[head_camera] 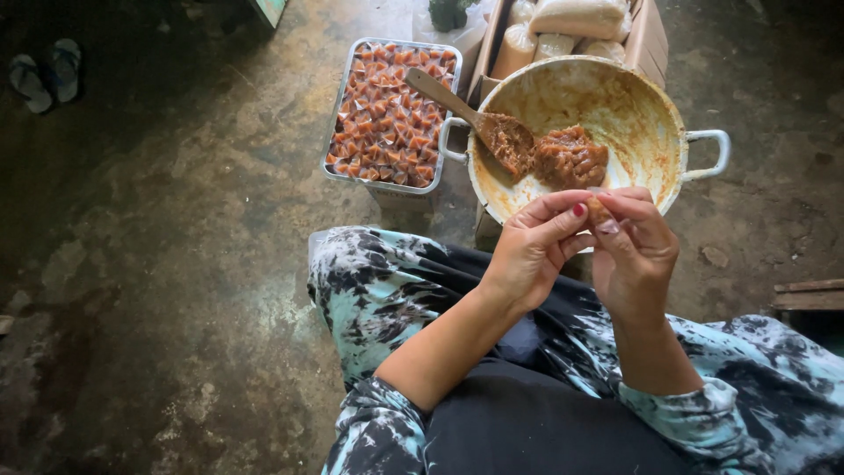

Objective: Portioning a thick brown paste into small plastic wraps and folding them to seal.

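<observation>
Already the tray (338, 132) at upper centre is packed with wrapped sweets; both hands, left hand (534, 251) and right hand (635, 255), pinch one small piece (598, 211) at centre, while a brown lump (571, 157) remains in the pan (651, 105).

Bare, stained concrete floor (176, 264)

On it sit a metal tray (337, 114) of small wrapped sweets, a cardboard box (651, 40) of filled bags, and a pair of sandals (46, 75) well apart at the far left.
</observation>
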